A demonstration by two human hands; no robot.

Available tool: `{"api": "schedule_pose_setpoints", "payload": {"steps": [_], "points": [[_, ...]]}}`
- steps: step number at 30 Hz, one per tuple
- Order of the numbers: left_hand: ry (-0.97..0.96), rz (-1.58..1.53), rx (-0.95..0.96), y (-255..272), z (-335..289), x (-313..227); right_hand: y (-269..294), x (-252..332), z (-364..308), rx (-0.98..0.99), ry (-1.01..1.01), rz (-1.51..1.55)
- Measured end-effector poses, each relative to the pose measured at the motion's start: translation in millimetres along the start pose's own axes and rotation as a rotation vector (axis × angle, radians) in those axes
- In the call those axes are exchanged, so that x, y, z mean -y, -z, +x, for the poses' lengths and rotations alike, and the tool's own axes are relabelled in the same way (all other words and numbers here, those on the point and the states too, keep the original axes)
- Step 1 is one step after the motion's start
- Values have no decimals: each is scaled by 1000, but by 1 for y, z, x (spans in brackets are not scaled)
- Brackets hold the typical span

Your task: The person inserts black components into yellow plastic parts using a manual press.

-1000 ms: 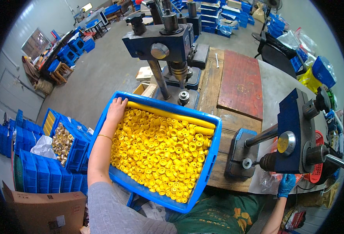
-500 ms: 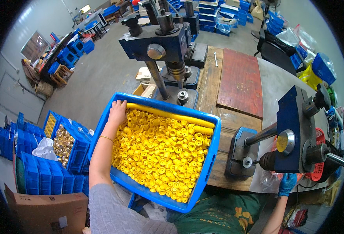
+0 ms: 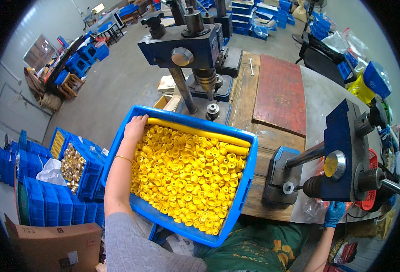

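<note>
A blue plastic bin (image 3: 184,233) tilts in front of me, full of small yellow ribbed caps (image 3: 188,177). Along its far wall lies a long yellow rod-like piece (image 3: 186,129), with a ribbed yellow piece at its right end. My bare left hand (image 3: 135,128) reaches into the bin's far left corner, fingers bent together by the rod's left end; whatever lies under them is hidden. Far to the right, my blue-gloved right hand (image 3: 335,214) is closed below the head of a blue hand press (image 3: 340,158), beside clear and red plastic. What it grips cannot be made out.
Another blue press (image 3: 177,50) stands beyond the bin. A wooden table (image 3: 240,109) carries a red board (image 3: 279,95) and a wrench (image 3: 251,66). At left are stacked blue crates (image 3: 50,204), one holding brass-coloured fittings (image 3: 73,167), and a cardboard box (image 3: 55,245).
My left hand's fingers have drawn closer together at the bin's corner. The bin has shifted very slightly in view. My right hand stays in the same place.
</note>
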State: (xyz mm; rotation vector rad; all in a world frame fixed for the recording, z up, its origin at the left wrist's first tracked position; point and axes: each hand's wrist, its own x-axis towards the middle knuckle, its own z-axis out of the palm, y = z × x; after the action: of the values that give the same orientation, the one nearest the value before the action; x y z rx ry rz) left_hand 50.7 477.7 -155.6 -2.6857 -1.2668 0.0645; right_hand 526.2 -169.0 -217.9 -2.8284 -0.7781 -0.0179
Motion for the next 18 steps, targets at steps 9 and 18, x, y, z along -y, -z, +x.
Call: {"api": "schedule_pose_setpoints", "payload": {"steps": [9,18], "points": [[34,-336,-194,11,-9,32,-9,10,3,-508,300,104],[482,-435,-47,-36,-19,40,-17,3,7,-507,248,222]]}}
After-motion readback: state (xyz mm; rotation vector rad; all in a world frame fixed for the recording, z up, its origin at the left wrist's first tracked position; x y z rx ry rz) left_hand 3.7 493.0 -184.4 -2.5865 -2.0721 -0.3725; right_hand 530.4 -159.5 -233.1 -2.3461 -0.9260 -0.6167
